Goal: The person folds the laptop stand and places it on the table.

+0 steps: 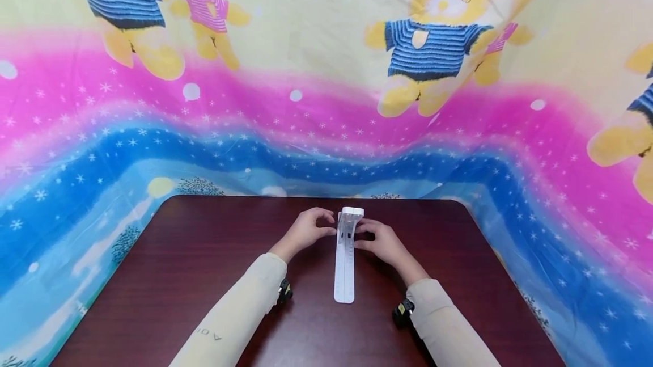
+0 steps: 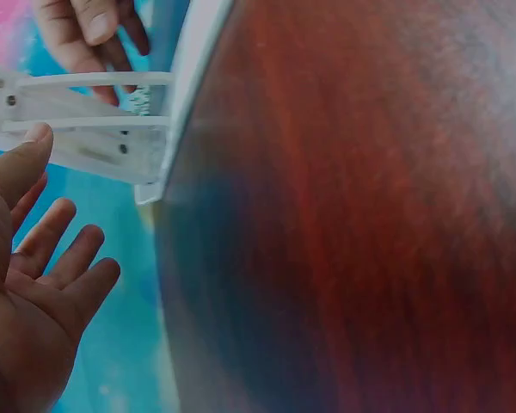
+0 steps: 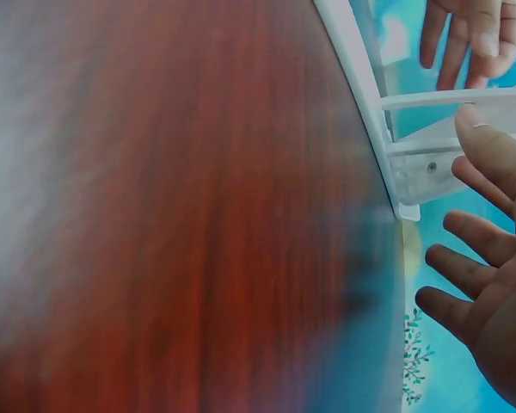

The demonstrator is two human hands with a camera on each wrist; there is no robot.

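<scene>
A white plastic stand (image 1: 344, 282) is on the table, its long flat base pointing toward me and its upright part rising at the far end. Two slim white bars and small dark holes show on the upright (image 2: 95, 122) in the left wrist view. At the stand's left side is my left hand (image 1: 308, 227), fingers loosely spread and thumb tip right at a bar. My right hand (image 1: 381, 240) mirrors it on the other side, with its thumb (image 3: 490, 146) overlapping the upright and the other fingers relaxed and apart.
The dark reddish-brown table (image 1: 214, 265) has rounded far corners. Behind and beside it hangs a colourful cloth (image 1: 326, 117) printed with bears and snowflakes. Small black devices (image 1: 403, 313) are strapped at both wrists over light sleeves.
</scene>
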